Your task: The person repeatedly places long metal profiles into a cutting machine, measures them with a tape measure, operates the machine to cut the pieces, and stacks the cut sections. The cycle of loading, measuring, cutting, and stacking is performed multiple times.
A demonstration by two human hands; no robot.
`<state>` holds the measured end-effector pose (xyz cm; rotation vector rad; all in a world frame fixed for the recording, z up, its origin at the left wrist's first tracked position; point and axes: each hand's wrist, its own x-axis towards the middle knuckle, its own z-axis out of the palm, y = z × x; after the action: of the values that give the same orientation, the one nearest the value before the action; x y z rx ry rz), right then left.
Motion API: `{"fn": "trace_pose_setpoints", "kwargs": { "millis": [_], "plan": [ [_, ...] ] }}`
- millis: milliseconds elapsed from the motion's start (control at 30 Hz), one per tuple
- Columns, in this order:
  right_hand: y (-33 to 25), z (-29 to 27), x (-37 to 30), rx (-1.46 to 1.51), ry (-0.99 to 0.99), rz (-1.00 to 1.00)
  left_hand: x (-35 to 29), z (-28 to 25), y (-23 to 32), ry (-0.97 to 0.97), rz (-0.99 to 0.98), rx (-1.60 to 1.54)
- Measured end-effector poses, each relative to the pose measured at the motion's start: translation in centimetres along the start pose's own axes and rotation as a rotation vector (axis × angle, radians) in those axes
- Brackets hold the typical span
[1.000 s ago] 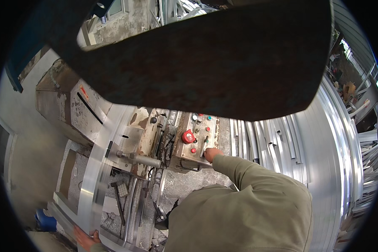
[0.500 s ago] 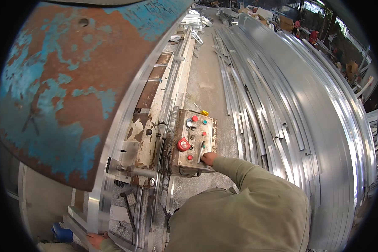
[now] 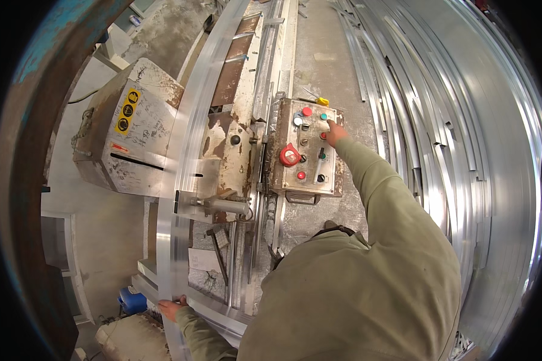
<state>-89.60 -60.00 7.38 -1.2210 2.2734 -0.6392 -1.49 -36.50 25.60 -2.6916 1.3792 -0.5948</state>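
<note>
On a worn metal control box (image 3: 310, 186), my right hand (image 3: 336, 132) is at the right side of the panel, index finger stretched out beside the green button (image 3: 324, 117) and just above a red button (image 3: 323, 136). It holds nothing. Whether the fingertip touches a button, I cannot tell. At the lower left, my left hand (image 3: 171, 308) lies across a long, wide aluminium profile (image 3: 190, 132), thumb apart and fingers over its left edge. The profile runs lengthwise along the machine bed, past a metal cylinder clamp (image 3: 223, 206).
A slotted grey machine housing (image 3: 129, 129) with yellow warning stickers stands left of the profile. Many aluminium lengths (image 3: 415, 102) are stacked on the right. A rusty blue metal cover (image 3: 36, 120) borders the left. A blue container (image 3: 131, 301) is near my left hand.
My right hand has moved up the panel from the switch at its lower right corner to the upper right buttons. My left hand stays on the profile. The view has shifted, uncovering the slotted housing.
</note>
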Motion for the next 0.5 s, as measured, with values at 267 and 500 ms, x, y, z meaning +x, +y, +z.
{"fn": "trace_pose_setpoints", "kwargs": {
  "millis": [267, 500],
  "plan": [
    [-2.8, -0.4, 4.5, -0.153, -0.072, 0.184, 1.0, 0.5, 1.3, -0.018, -0.010, 0.126],
    [-4.3, -2.0, 3.2, -0.183, -0.185, 0.218, 0.1, 0.0, 0.8, -0.006, -0.007, 0.127]
  ]
}}
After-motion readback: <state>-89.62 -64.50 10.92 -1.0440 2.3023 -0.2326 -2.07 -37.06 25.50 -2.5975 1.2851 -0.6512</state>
